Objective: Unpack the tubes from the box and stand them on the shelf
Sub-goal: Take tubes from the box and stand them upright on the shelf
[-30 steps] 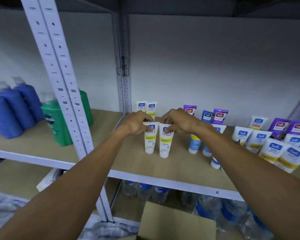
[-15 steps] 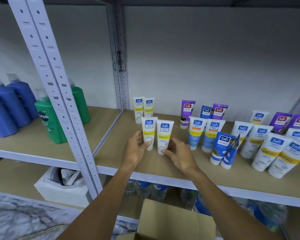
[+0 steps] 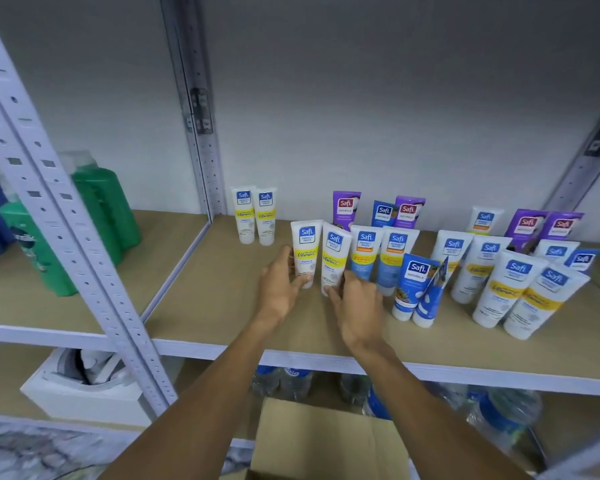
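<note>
Left Vitamin C tube (image 3: 305, 254) stood upright on the shelf (image 3: 205, 306), gripped low by the left hand (image 3: 279, 292); beside it, the right Vitamin C tube (image 3: 334, 261) leaned, pinched at its base by the right hand (image 3: 357, 306). Straightening it before release looked wise.

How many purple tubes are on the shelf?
4, back row: two purple tubes mid-shelf, two more far right. Others may be hidden.

Both hands at the shelf (image 3: 194, 299) — left hand (image 3: 280, 287) and right hand (image 3: 355, 301) each pinch a white tube (image 3: 305, 252) (image 3: 334, 258), standing side by side.
</note>
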